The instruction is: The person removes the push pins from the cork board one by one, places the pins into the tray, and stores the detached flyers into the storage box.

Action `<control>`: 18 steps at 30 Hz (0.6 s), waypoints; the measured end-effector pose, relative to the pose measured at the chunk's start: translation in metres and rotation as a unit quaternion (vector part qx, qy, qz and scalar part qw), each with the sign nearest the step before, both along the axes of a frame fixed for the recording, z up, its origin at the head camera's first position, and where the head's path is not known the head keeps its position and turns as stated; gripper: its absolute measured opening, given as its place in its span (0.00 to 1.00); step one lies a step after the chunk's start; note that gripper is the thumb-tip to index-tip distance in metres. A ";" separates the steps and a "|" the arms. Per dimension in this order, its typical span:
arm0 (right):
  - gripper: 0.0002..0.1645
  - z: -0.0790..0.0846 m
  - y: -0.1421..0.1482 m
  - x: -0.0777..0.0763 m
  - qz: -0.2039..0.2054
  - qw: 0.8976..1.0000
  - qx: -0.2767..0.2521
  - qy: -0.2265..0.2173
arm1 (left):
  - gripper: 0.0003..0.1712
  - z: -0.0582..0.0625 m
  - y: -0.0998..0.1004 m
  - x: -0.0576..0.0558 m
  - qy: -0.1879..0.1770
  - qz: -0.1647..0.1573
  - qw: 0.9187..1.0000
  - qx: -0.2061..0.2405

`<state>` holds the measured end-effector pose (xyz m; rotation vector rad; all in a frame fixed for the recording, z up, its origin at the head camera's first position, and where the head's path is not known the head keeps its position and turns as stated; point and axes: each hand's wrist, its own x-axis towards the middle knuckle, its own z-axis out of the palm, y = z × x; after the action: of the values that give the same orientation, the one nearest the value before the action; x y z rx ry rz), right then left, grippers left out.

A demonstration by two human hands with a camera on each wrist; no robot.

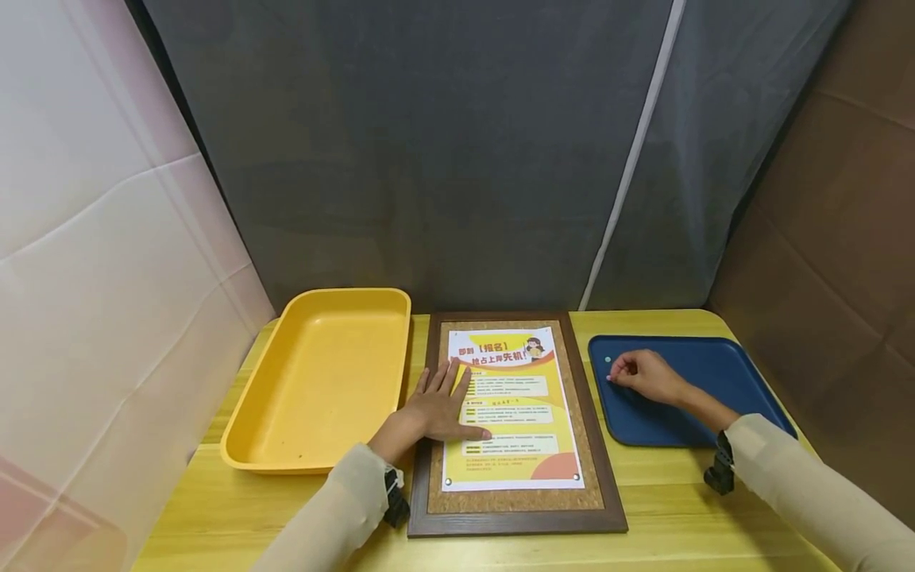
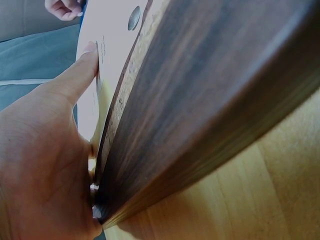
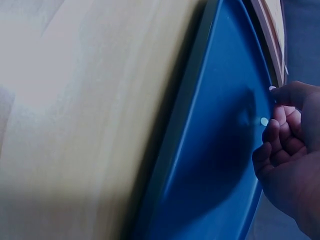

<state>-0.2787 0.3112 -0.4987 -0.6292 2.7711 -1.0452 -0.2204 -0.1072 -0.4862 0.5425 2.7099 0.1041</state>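
My left hand (image 1: pixel 439 409) lies with spread, straight fingers on the left side of a yellow-and-white printed poster (image 1: pixel 503 469). The poster lies on a cork board (image 1: pixel 515 500) with a dark brown wooden frame (image 1: pixel 522 522). Silver tacks (image 1: pixel 576 477) sit at both its lower corners. Over the left part of a blue tray (image 1: pixel 686 353), my right hand (image 1: pixel 649 376) has its fingers curled and thumb tip forward. A small pale round tack (image 3: pixel 264 121) lies on the tray close to those fingertips. I cannot tell whether they pinch anything.
To the left of the board stands a deep yellow tray (image 1: pixel 322 298) with a few dark specks in it. All stand on a light wooden table (image 1: pixel 665 516). A grey curtain (image 1: pixel 429 159) rises along the back, with a pale wall on the left and a brown one on the right.
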 end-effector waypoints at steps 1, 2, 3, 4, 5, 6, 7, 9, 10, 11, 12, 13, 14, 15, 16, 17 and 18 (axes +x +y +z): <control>0.05 0.000 0.001 0.000 -0.002 1.000 0.001 0.001 | 0.69 0.000 0.000 0.000 0.001 0.000 1.000 0.000; 0.05 -0.001 0.002 -0.001 -0.004 1.000 0.001 0.003 | 0.70 -0.001 0.000 0.000 0.002 0.000 1.000 -0.002; 0.05 -0.001 0.003 -0.002 -0.005 1.000 0.002 0.005 | 0.70 -0.001 0.001 0.000 0.002 0.000 1.000 -0.003; 0.05 -0.001 0.004 -0.002 -0.004 1.000 0.004 0.009 | 0.70 -0.001 0.001 0.000 0.001 0.001 1.000 -0.002; 0.05 -0.002 0.005 -0.003 -0.005 1.000 0.006 0.013 | 0.70 0.000 0.001 0.000 0.001 0.001 1.000 0.000; 0.05 -0.002 0.006 -0.004 -0.006 1.000 0.008 0.016 | 0.70 0.000 0.001 0.000 0.000 0.002 1.000 0.001; 0.06 -0.003 0.006 -0.004 -0.008 1.000 0.010 0.018 | 0.70 0.000 0.001 0.000 -0.002 0.002 1.000 0.002; 0.06 -0.004 0.007 -0.006 -0.011 1.000 0.015 0.023 | 0.70 0.001 0.000 0.000 -0.005 0.002 1.000 0.006; 0.07 -0.004 0.007 -0.006 -0.014 0.999 0.017 0.025 | 0.70 0.001 0.000 0.000 -0.006 0.002 1.000 0.008; 0.07 -0.005 0.007 -0.007 -0.016 0.999 0.018 0.025 | 0.70 0.001 0.000 0.000 -0.006 0.002 1.000 0.008; 0.07 -0.005 0.008 -0.008 -0.017 0.999 0.019 0.024 | 0.70 0.001 0.000 0.000 -0.006 0.002 1.000 0.009; 0.07 -0.005 0.008 -0.008 -0.020 0.999 0.021 0.023 | 0.70 0.001 0.000 0.000 -0.006 0.002 1.000 0.009; 0.07 -0.006 0.008 -0.009 -0.021 0.999 0.022 0.023 | 0.70 0.001 0.000 0.001 -0.005 0.002 1.000 0.010; 0.07 -0.006 0.008 -0.009 -0.023 0.999 0.023 0.023 | 0.70 0.001 0.000 0.001 -0.005 0.002 1.000 0.010; 0.07 -0.006 0.008 -0.010 -0.024 0.999 0.023 0.022 | 0.70 0.001 0.000 0.001 -0.004 0.001 1.000 0.011; 0.07 -0.007 0.008 -0.010 -0.024 0.999 0.023 0.020 | 0.70 0.002 0.000 0.001 -0.004 0.001 1.000 0.011; 0.07 -0.007 0.008 -0.010 -0.025 0.999 0.023 0.019 | 0.70 0.002 0.000 0.002 -0.003 0.001 1.000 0.012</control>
<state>-0.2891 0.3195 -0.5052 -0.5844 2.8485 -0.9865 -0.2188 -0.1074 -0.4840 0.5453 2.7062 0.1387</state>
